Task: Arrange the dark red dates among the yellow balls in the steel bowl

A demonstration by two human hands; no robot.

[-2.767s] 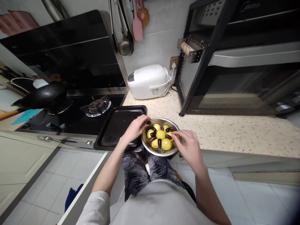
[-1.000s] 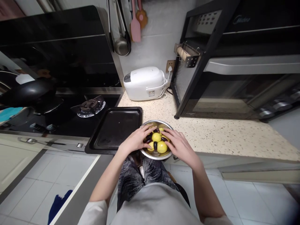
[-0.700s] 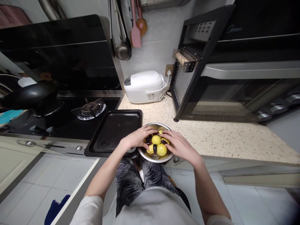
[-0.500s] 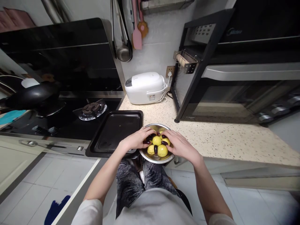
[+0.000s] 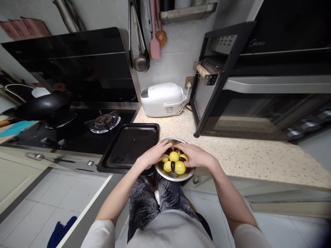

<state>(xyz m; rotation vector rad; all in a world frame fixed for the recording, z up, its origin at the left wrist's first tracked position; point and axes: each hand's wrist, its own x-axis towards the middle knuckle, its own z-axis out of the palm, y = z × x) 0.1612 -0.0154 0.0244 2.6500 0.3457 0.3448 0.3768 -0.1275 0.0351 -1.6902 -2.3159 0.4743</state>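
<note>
The left hand [image 5: 155, 153] and right hand [image 5: 198, 155] have drawn together over the bowl [image 5: 172, 176], fingers curved (any pinch hidden); beneath, dark pieces [image 5: 173, 166] already separate yellow balls [image 5: 180, 168]; what remains is unclear.

The countertop [image 5: 248, 155] is softly lit, most brightly near its back edge before the white cooker [image 5: 161, 100]. Pale reflections are caught in the oven door [image 5: 245, 113]. By the countertop's back right corner, knobs [image 5: 309, 125] are blurred and stretched.

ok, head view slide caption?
Left hand and right hand reach into metal bowl of yellow balls and dark ovals, beside black tray.
</note>
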